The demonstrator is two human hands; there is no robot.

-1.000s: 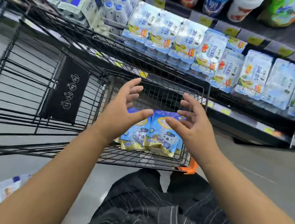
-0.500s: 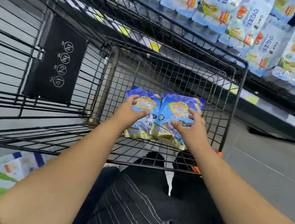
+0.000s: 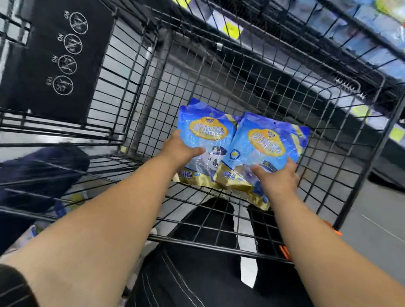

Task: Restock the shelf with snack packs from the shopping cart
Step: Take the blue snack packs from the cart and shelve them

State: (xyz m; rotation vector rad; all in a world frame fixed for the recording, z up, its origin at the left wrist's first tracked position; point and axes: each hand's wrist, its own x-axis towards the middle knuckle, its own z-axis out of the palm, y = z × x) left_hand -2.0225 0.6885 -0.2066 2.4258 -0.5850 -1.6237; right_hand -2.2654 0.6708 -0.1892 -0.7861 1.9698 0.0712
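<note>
Two hands are down in the black wire shopping cart (image 3: 213, 245)! Left hand (image 3: 179, 149) has its grip on the left blue-and-gold plastic snack pack (image 3: 205, 131), thumb across the front. Right hand (image 3: 277, 178) holds the right blue-and-gold plastic snack pack (image 3: 270, 144) likewise. Packs side by side, edges overlapping, inside the basket.

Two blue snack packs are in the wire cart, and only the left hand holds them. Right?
Not only the left. The head view shows the left hand gripping the left pack and the right hand gripping the right pack, both in the cart.
</note>
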